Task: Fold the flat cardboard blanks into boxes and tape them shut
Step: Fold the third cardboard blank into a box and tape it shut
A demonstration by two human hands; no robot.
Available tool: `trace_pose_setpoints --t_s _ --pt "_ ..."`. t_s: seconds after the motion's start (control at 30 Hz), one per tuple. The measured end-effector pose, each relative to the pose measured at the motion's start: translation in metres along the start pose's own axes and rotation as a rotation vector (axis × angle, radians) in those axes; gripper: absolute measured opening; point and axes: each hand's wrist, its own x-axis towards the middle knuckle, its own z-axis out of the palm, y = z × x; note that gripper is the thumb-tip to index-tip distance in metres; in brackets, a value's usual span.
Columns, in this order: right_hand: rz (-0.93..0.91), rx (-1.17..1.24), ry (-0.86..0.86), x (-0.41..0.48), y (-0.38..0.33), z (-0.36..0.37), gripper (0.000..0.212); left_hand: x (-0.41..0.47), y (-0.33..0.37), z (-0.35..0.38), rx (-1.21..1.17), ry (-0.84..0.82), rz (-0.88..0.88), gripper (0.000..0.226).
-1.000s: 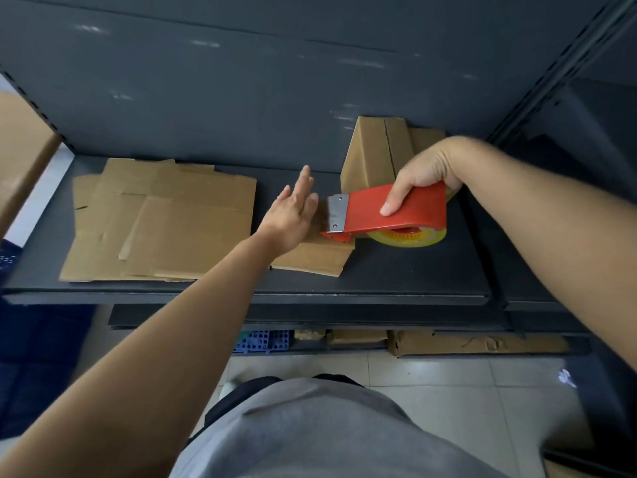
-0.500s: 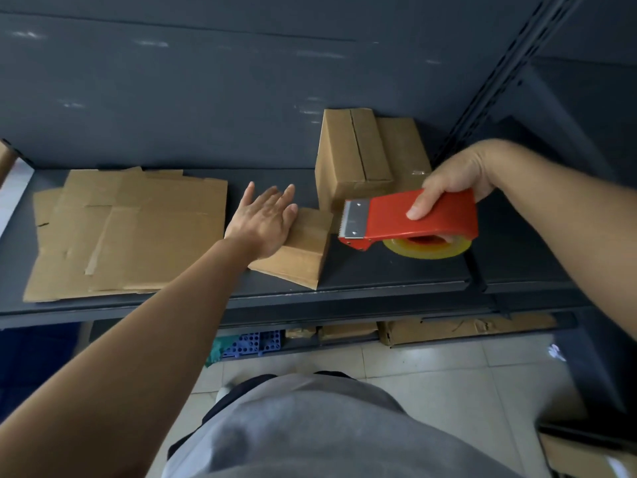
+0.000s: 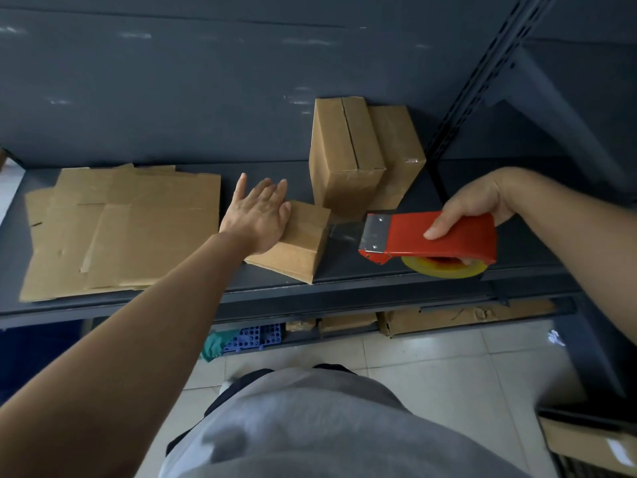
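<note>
A small folded cardboard box (image 3: 300,246) lies on the dark shelf (image 3: 379,270). My left hand (image 3: 258,215) presses flat on its top with straight fingers. My right hand (image 3: 475,205) grips a red tape dispenser (image 3: 434,238) with a yellowish tape roll (image 3: 444,269) under it, just right of the box. A clear strip of tape (image 3: 341,232) stretches from the box's right end to the dispenser's toothed blade. Two taped boxes (image 3: 358,157) stand upright behind. A stack of flat cardboard blanks (image 3: 120,229) lies at the left of the shelf.
The shelf's dark back wall rises behind the boxes and a slotted upright (image 3: 482,84) stands at the right. Under the shelf lie a blue plastic grid (image 3: 255,338), a green cloth and more cardboard (image 3: 465,317). A tiled floor is below me.
My right hand has drawn the dispenser rightward off the small box, pulling out a strip of tape. My left hand settled flat on the box's top.
</note>
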Motion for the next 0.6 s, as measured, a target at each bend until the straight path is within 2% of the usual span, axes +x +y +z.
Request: trace_pose_setpoints --t_s 0.1,0.3,0.37,0.43,0.5,0.6 --pt "0.022 0.003 0.089 0.014 -0.005 0.016 0.041 -0.001 0.002 -0.001 0.027 0.001 0.009 0.055" --pt "-0.001 -0.034 0.115 0.039 -0.018 0.036 0.038 -0.008 0.023 -0.008 0.016 0.104 0.086 0.053" --pt "-0.003 -0.051 0.125 0.042 -0.018 0.038 0.038 -0.012 0.034 -0.009 -0.075 0.087 0.141 0.049" --pt "-0.003 -0.053 0.128 0.043 -0.019 0.038 0.038 -0.014 0.04 -0.007 -0.07 0.059 0.16 0.053" --pt "-0.002 -0.051 0.129 0.042 -0.018 0.04 0.037 -0.017 0.042 -0.005 0.025 0.022 0.128 0.065" --pt "0.0 -0.033 0.134 0.042 -0.014 0.041 0.037 -0.012 0.052 -0.009 0.026 -0.032 0.054 0.068"
